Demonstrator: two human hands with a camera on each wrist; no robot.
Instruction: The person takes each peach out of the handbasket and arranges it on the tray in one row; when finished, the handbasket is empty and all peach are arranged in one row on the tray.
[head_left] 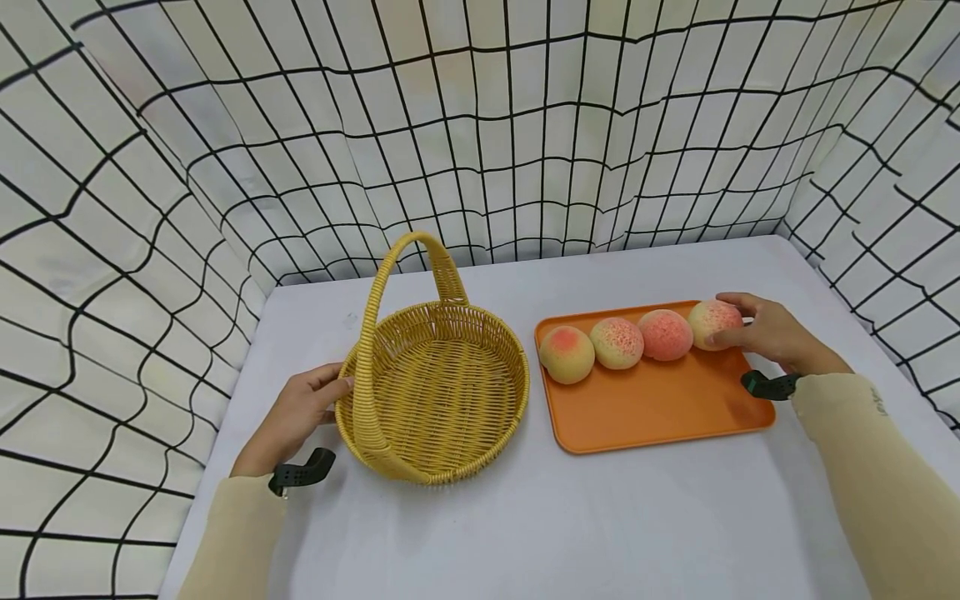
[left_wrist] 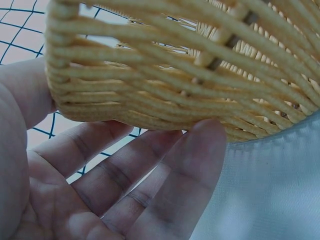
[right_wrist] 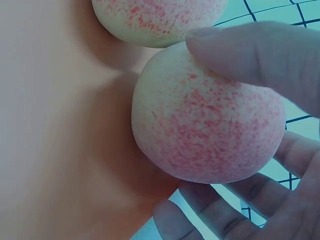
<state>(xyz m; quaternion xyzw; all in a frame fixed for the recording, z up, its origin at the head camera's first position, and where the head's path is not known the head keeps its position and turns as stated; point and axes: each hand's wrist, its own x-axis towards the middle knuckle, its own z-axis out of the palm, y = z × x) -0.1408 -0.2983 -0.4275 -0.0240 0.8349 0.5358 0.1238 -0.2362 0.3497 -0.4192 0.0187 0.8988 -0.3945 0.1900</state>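
My left hand (head_left: 296,412) is at the left side of a round yellow wicker basket (head_left: 438,400) with a tall arched handle. In the left wrist view, that hand's thumb lies against the woven edge (left_wrist: 165,95) and its fingers reach beneath it. The inside of the basket is bare. My right hand (head_left: 776,333) holds the rightmost peach (head_left: 712,321), at the far right corner of an orange tray (head_left: 645,412). Seen from the right wrist, the thumb lies across the top of this pink-speckled peach (right_wrist: 210,120) and the fingers curl round its other side.
Three more peaches, one of them yellow with a red top (head_left: 567,357), sit in a row along the tray's back. A white table (head_left: 480,542) carries everything. White walls with a black grid (head_left: 517,150) rise behind and at both sides.
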